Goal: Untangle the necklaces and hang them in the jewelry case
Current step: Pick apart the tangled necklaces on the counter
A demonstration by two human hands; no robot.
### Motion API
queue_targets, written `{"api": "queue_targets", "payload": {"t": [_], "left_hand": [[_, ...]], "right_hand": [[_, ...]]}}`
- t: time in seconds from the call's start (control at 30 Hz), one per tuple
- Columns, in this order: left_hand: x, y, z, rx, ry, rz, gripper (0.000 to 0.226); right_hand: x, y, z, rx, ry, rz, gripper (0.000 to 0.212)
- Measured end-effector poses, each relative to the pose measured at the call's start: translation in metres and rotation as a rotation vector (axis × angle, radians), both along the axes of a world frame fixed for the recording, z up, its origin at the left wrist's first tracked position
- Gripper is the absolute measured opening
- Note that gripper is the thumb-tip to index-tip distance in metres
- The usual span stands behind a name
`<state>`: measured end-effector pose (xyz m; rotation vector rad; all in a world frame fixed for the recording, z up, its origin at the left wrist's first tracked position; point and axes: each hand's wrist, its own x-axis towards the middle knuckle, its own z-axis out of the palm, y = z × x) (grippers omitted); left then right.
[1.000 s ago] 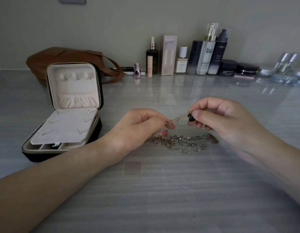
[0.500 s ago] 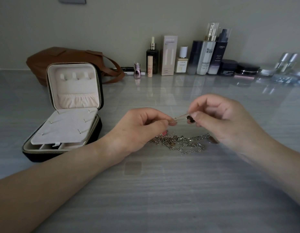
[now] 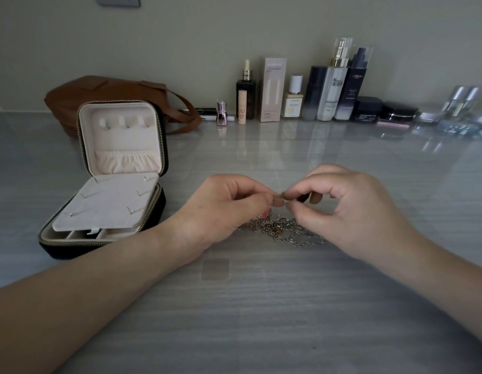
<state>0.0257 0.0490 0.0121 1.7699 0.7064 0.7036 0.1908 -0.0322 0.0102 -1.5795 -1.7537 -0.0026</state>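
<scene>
Hands (image 3: 288, 203) pinch fine metal links above tangled silver necklaces (image 3: 285, 230).

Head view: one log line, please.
necklaces: tangled, pile on table | left hand: pinching them | right hand: pinching them | jewelry case: open, nothing hung

Moved the right hand (image 3: 350, 211) leftward until its fingertips nearly meet those of the left hand (image 3: 223, 209). Reduced the taut span of chain between them to a short pinched piece above the heaped necklaces (image 3: 283, 230). Covered the oval pendant at the heap's right end with the right hand.
</scene>
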Motion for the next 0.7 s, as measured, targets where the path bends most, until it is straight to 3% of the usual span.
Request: {"api": "queue_targets", "payload": {"t": [0.3, 0.4, 0.57, 0.7], "left_hand": [[-0.0004, 0.0015, 0.0006, -0.019, 0.018, 0.010, 0.020], [0.0005, 0.0009, 0.0004, -0.040, 0.016, 0.009, 0.010], [0.0005, 0.0022, 0.0000, -0.016, 0.045, 0.012, 0.011], [0.0000, 0.0025, 0.0010, -0.020, 0.061, -0.010, 0.016]], "right_hand": [[-0.0034, 0.0026, -0.0026, 0.173, -0.207, -0.035, 0.019], [-0.0015, 0.0031, -0.0040, 0.226, -0.310, -0.039, 0.017], [0.0003, 0.0037, -0.0048, 0.373, -0.568, -0.078, 0.013], [-0.0014, 0.0039, -0.0055, 0.415, -0.644, -0.089, 0.014]]}}
